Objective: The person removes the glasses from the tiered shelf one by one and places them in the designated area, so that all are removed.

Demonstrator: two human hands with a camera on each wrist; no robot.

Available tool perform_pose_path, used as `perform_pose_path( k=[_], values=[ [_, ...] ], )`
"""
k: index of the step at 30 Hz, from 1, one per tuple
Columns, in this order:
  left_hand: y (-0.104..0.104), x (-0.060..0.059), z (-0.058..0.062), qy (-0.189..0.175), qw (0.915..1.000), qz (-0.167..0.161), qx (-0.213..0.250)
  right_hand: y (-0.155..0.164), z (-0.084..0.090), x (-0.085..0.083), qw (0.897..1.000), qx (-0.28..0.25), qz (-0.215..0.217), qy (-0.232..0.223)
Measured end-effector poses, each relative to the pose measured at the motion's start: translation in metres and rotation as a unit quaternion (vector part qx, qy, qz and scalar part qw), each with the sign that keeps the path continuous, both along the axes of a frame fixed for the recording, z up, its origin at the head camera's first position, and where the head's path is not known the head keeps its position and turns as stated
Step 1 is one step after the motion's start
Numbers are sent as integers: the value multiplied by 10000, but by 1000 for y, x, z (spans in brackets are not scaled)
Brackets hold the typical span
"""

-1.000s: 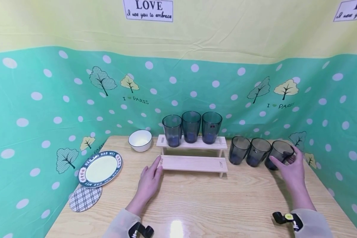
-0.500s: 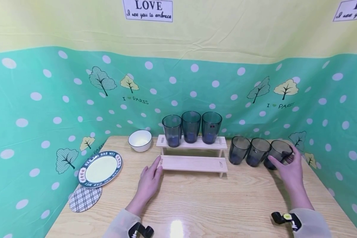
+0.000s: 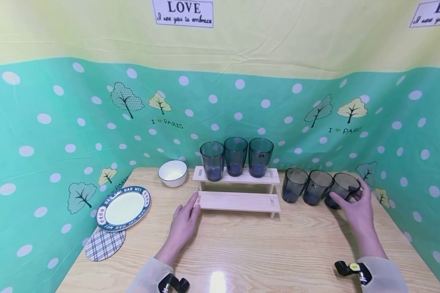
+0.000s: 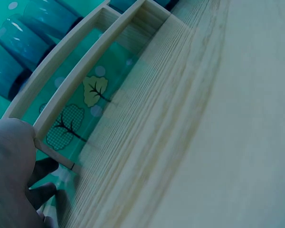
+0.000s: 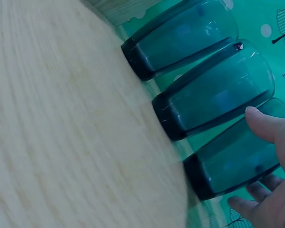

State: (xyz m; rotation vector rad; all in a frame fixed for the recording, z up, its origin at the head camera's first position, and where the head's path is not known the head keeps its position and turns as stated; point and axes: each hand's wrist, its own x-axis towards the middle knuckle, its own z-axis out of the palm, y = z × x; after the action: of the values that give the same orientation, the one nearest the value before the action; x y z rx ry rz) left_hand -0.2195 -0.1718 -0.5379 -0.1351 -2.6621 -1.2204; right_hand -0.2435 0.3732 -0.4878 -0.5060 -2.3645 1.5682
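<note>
My right hand (image 3: 357,209) is around the rightmost dark glass (image 3: 339,191), with the thumb at its near side and the fingers at its right side. Two matching glasses, a middle glass (image 3: 317,187) and a left glass (image 3: 294,185), stand upright in a row beside it. My left hand (image 3: 184,221) rests against the left end of a two-tier wooden rack (image 3: 238,200), fingers relaxed. In the left wrist view that hand (image 4: 12,166) meets the end of the lower board. Three more glasses (image 3: 236,156) stand on the upper tier; the lower tier is bare.
A white bowl (image 3: 173,173) with a dark rim sits left of the rack. Further left, a blue-rimmed plate (image 3: 102,219) overlaps a plaid round mat (image 3: 104,246). A polka-dot curtain (image 3: 220,110) hangs behind the wooden table (image 3: 260,252).
The right hand and the rightmost glass have shifted slightly left, closer to the middle glass, then stayed still. The left hand and the rack have not moved.
</note>
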Motion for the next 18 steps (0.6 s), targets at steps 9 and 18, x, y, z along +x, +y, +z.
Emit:
perform_pose_path(
  k=[9,18],
  values=[
    [1,0,0,40,10000,-10,-9,-2,21,10,9998,-100,-10,173],
    [1,1,1,30,10000,7,13,-18,57,15,9988,134,-22,479]
  ],
)
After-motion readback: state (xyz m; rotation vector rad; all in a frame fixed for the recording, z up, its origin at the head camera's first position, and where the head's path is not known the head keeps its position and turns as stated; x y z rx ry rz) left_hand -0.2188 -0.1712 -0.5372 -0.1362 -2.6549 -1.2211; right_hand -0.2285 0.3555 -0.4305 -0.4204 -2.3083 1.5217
